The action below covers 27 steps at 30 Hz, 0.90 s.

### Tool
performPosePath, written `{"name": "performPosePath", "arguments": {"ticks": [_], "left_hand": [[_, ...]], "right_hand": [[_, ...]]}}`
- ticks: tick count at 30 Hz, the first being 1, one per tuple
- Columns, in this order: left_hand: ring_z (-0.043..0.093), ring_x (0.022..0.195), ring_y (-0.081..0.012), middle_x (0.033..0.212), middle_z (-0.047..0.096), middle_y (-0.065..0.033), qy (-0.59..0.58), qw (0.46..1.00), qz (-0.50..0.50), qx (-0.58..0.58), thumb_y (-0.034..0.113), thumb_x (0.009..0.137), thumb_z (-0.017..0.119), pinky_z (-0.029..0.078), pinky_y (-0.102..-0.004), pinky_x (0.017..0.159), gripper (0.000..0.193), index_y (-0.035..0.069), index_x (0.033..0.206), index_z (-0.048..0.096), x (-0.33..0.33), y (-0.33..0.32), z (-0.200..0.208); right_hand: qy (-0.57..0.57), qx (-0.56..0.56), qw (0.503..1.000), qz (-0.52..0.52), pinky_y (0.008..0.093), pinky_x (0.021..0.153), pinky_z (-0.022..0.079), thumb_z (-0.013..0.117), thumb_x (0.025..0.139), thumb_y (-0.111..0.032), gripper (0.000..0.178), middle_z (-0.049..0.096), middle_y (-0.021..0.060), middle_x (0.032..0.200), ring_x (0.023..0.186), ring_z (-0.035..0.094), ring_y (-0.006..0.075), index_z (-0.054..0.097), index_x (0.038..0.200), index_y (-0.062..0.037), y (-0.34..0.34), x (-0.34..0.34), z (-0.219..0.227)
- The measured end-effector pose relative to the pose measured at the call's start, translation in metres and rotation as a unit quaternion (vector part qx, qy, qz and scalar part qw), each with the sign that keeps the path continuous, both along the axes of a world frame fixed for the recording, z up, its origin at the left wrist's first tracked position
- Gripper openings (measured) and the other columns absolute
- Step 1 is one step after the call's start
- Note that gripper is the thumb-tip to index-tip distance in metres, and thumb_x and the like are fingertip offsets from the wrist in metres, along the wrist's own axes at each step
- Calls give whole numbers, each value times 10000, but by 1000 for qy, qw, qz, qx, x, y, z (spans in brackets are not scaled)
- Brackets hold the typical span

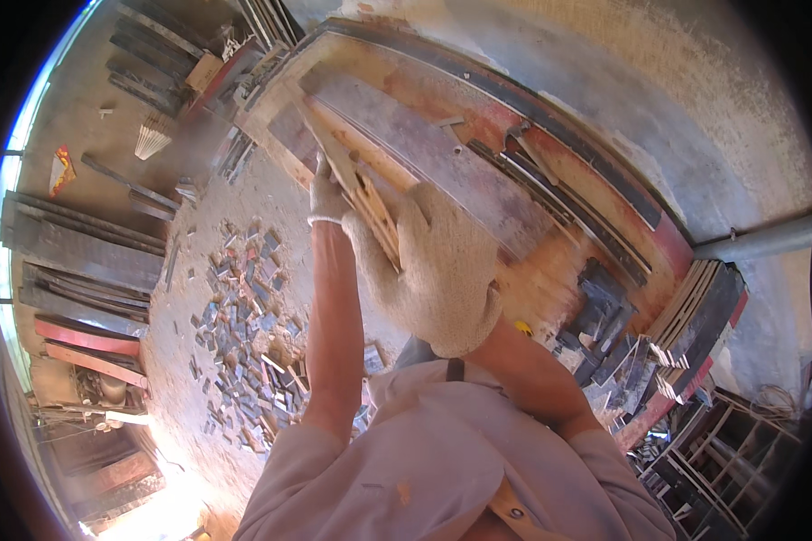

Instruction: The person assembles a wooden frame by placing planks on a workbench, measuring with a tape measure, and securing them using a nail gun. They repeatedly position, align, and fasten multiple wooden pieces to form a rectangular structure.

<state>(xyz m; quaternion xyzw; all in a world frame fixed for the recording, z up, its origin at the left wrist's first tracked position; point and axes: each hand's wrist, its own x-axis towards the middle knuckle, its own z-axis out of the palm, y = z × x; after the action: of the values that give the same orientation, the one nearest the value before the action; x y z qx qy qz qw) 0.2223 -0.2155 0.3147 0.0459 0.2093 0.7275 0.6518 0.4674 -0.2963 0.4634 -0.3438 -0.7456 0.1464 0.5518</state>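
The left hand [327,191] in a glove is gripping a narrow wooden strip [363,200] at eleven o'clock. The right hand [438,270], gloved too, is grasping its near end, on the red workbench [550,135]. Small wood scraps [244,316] are lying at eight o'clock.

I see a narrow wooden strip [370,203] — pale, worn, plywood-like — lying lengthwise on the reddish workbench [550,279], running diagonally away from me (far end blurred). Both gloved hands grip it — left hand [327,194] farther along, right hand [433,270] nearer.
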Motion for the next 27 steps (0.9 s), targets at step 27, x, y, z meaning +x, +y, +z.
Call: {"name": "performPosePath", "arguments": {"ticks": [27], "left_hand": [[641,823,-228,957,653,-102,-140,975,-76,157,257,988,633,535,-358,754,333,-26,1159,597,-9,-31,-50]], "right_hand": [[5,22,997,73,418,524,451,906,690,-214,406,597,71,755,614,607,286,686,1011,-94,-29,6,-34]]}}
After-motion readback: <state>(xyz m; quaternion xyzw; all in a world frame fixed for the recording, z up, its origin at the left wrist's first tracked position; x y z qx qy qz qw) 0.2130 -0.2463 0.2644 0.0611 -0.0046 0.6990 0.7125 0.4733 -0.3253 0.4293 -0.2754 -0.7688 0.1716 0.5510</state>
